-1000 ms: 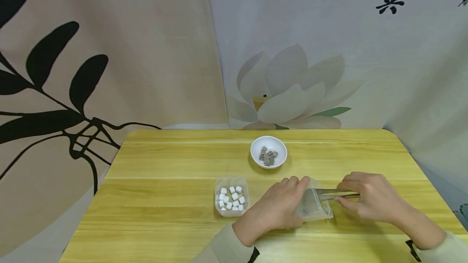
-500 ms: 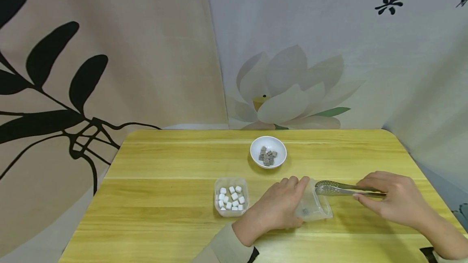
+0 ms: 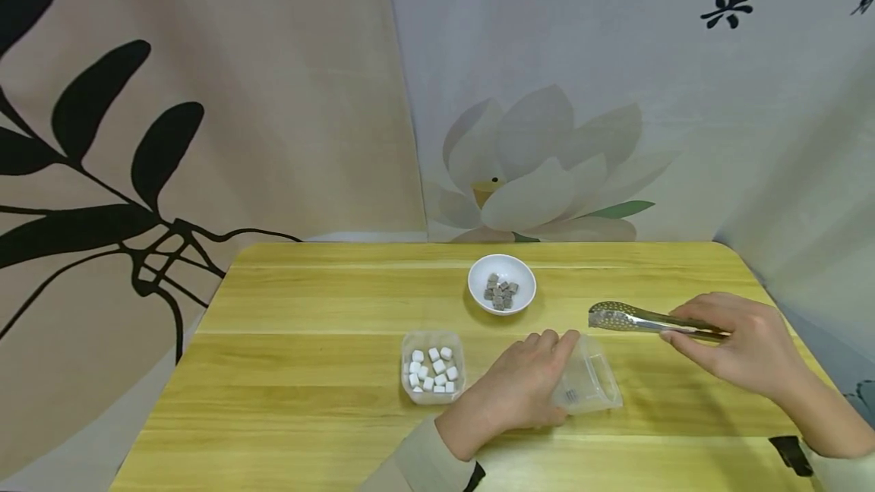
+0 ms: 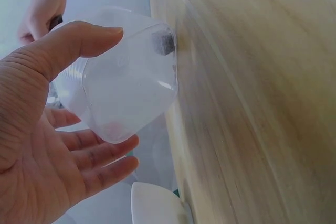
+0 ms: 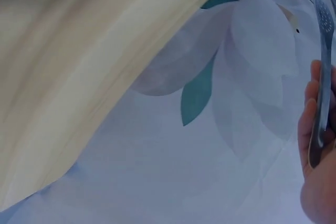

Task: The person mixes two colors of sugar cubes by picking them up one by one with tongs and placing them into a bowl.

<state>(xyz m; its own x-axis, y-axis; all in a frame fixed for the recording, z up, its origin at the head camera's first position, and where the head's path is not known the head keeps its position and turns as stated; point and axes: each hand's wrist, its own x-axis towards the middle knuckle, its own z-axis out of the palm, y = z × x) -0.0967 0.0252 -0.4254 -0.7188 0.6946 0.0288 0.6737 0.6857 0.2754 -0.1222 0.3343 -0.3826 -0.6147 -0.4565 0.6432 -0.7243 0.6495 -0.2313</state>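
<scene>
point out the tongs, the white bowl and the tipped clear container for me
Tongs [image 3: 642, 319]: head view, on the metal just behind the perforated end.
White bowl [image 3: 513, 267]: head view, on the bare inner wall at its far side.
Tipped clear container [image 3: 581, 380]: head view, on its side wall.

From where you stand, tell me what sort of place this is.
Likely a makeshift indoor workspace: printed drapes hang behind a table, over which the right hand holds tongs.

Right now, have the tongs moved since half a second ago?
Yes: in the head view, the tongs have left the clear container and shifted toward the table's far edge.
</scene>
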